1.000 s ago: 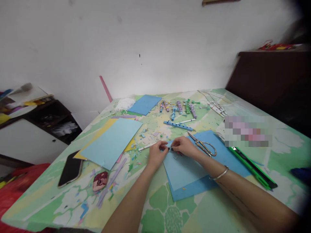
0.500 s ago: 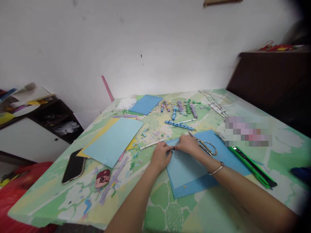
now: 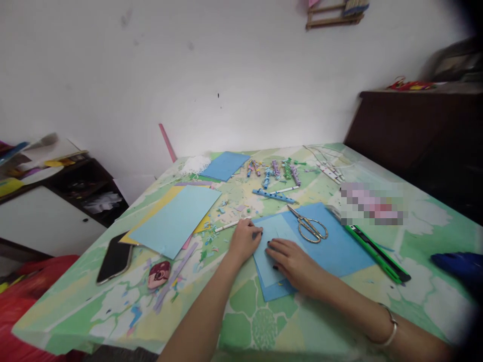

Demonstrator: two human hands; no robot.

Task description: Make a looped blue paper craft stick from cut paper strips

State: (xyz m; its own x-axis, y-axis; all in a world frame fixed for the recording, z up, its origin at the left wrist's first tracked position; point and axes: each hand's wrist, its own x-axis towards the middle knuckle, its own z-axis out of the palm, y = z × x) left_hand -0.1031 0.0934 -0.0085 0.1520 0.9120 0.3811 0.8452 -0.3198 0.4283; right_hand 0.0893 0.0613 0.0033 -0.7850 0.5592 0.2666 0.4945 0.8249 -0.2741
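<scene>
A light blue sheet of paper (image 3: 269, 274) lies on a darker blue sheet (image 3: 345, 251) in front of me. At its left edge, my left hand (image 3: 243, 240) rests with fingers curled in a pinch; what is between them, if anything, is too small to make out. My right hand (image 3: 292, 259) lies palm down over the light blue sheet, its fingers stretched out and a little apart. Just beyond it, gold-handled scissors (image 3: 311, 229) lie on the darker sheet with blades nearly together. A white paper stick (image 3: 228, 225) points toward my left hand.
A green utility knife (image 3: 377, 255) lies at right. Several decorated paper tubes (image 3: 275, 168) and a blue tube (image 3: 273, 196) lie farther back. On the left are a light blue sheet (image 3: 175, 218), a phone (image 3: 115, 259), a small red-pink case (image 3: 159, 275) and paper scraps.
My right hand has moved away from my left fingers, down toward me, and flattened over the light blue sheet. The scissors now show fully. The view has shifted slightly.
</scene>
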